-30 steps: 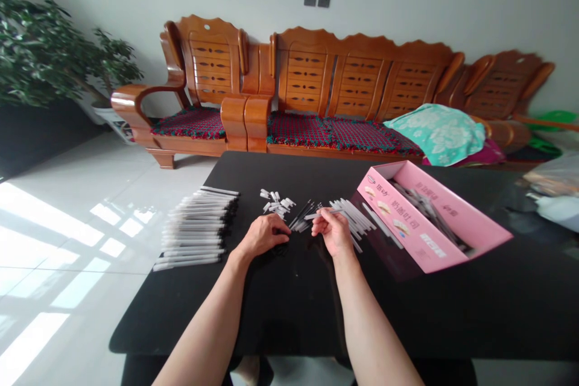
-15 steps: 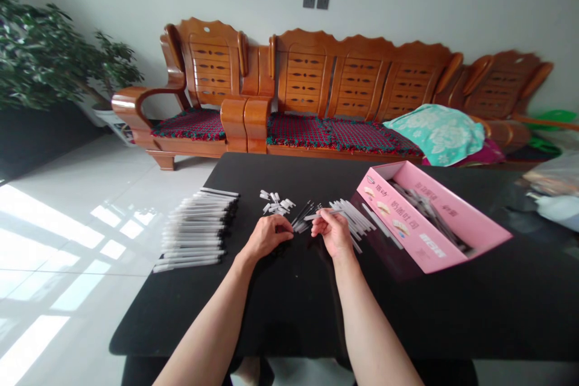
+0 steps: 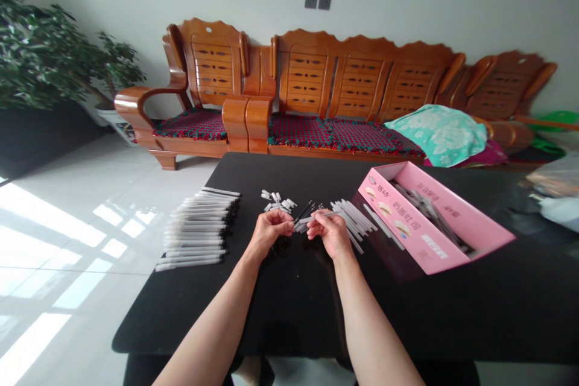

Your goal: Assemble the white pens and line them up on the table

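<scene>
My left hand and my right hand meet over the middle of a black table, fingertips nearly touching. My right hand pinches a thin grey pen tube that points left toward my left hand. My left hand's fingers are pinched on something too small to make out, at the tube's end. Just beyond the hands lie dark refills, a pile of small white caps and loose grey tubes.
A neat row of assembled pens lies at the table's left. An open pink box with more parts stands at the right. Behind the table are a wooden sofa, a wooden chair and a plant.
My left hand has lifted off the table and moved right to the tube's end. My right hand has shifted slightly left, bringing the tube to it.
</scene>
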A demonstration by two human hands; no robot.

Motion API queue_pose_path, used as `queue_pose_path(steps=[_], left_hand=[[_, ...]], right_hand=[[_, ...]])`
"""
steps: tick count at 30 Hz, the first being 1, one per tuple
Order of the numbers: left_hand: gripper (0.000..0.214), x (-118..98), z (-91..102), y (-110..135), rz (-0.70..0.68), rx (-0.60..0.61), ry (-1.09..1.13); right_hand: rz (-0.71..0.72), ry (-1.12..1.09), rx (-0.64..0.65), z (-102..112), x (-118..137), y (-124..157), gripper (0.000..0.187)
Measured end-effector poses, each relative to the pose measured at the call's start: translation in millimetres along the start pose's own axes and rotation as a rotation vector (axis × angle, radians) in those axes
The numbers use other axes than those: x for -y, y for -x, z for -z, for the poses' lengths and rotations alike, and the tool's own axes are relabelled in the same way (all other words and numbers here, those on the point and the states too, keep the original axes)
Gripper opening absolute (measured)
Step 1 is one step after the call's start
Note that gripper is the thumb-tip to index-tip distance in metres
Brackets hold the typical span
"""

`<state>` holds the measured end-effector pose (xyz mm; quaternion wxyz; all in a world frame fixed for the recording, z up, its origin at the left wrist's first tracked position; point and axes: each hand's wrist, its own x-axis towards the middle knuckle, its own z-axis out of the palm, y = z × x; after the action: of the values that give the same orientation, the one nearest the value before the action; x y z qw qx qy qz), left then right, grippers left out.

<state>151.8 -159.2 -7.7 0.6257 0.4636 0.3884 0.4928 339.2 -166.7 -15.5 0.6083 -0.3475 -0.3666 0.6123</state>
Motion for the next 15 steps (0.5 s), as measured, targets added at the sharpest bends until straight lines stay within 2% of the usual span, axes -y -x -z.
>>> queue_pose_path(steps=[15], left_hand=[[0.03, 2.0, -3.8, 0.4, 0.005, 0.006, -0.03]], right_hand=[[0.001, 0.024, 0.001, -1.1, -1.4, 0.9, 0.023]])
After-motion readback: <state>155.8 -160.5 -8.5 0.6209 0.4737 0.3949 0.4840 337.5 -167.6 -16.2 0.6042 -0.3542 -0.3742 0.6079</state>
